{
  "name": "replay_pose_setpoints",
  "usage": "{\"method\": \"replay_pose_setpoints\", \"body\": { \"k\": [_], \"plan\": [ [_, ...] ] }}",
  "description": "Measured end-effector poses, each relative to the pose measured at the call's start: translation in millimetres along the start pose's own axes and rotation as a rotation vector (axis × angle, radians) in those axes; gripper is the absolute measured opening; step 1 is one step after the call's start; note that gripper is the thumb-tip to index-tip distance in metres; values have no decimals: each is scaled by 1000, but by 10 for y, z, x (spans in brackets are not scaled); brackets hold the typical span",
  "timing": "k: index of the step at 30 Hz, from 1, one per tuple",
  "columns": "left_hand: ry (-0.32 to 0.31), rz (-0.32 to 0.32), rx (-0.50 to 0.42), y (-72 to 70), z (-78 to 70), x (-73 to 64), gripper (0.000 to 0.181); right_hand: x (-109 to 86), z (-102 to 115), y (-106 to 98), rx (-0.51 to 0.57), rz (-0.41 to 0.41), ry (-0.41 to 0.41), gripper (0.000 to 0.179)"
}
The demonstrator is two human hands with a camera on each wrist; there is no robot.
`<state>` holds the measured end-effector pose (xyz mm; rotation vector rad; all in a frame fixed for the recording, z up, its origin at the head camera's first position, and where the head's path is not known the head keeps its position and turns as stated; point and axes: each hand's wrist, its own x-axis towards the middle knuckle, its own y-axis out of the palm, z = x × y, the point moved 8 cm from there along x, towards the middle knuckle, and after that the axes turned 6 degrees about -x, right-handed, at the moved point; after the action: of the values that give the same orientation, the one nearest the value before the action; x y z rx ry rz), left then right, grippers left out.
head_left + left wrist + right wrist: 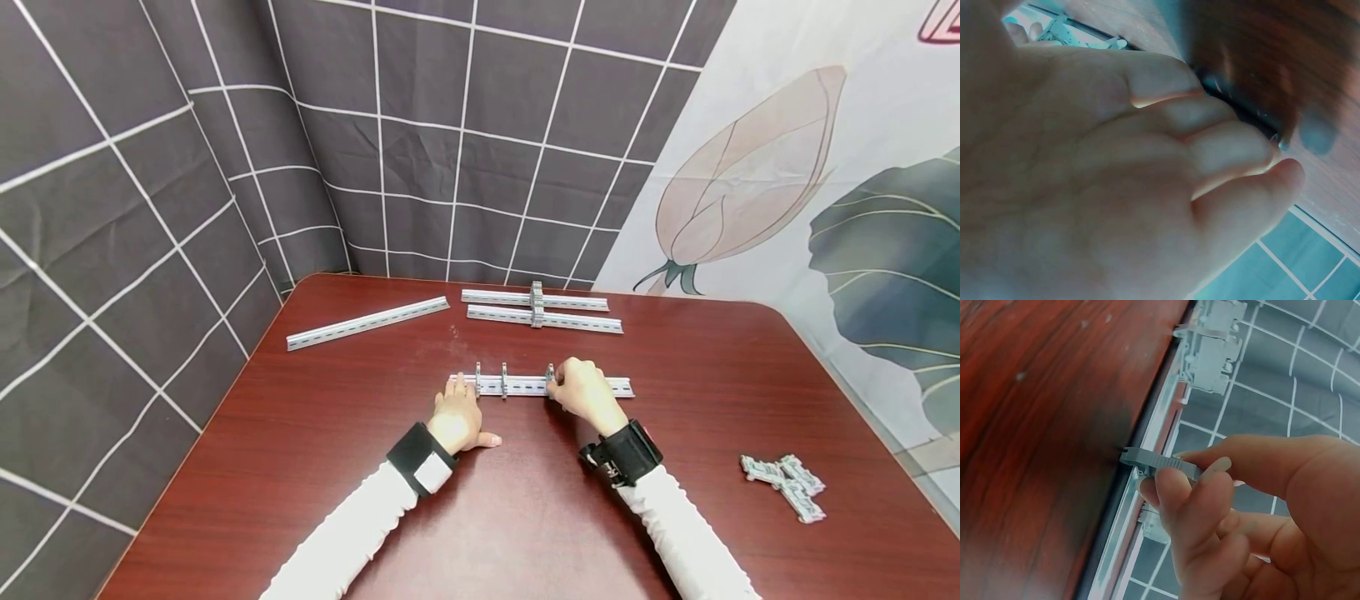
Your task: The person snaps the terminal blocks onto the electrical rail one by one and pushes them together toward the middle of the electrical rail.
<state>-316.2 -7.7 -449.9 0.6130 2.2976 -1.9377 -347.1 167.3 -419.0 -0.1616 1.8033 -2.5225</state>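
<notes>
A slotted metal DIN rail [527, 386] lies across the middle of the table. My left hand [457, 417] rests on its left end with straight fingers, thumb out to the side; the left wrist view mostly shows the palm [1116, 156]. Thumb and fingers of my right hand [588, 392] pinch a thin grey terminal block [1157, 461], which stands upright across the rail, right of its middle. Two similar terminal blocks stand on the rail nearer my left hand, one [478, 379] by the fingertips and another [504, 380] a little to the right.
Behind, two parallel rails [577, 322] carry a group of terminal blocks [537, 304]. Another rail [367, 323] lies slanted at the back left. Several loose terminal blocks [783, 483] lie in a heap on the right of the red-brown table [525, 517].
</notes>
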Motion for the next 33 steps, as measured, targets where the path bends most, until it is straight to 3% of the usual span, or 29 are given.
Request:
{"method": "replay_pose_setpoints", "body": {
  "k": [12,33],
  "plan": [
    [6,6,20,-19,-23,-56,93,-15,23,29,6,-28,10,40],
    [0,4,11,-19,-9,-35,95,-18,21,11,61,-133,6,42]
  ]
}}
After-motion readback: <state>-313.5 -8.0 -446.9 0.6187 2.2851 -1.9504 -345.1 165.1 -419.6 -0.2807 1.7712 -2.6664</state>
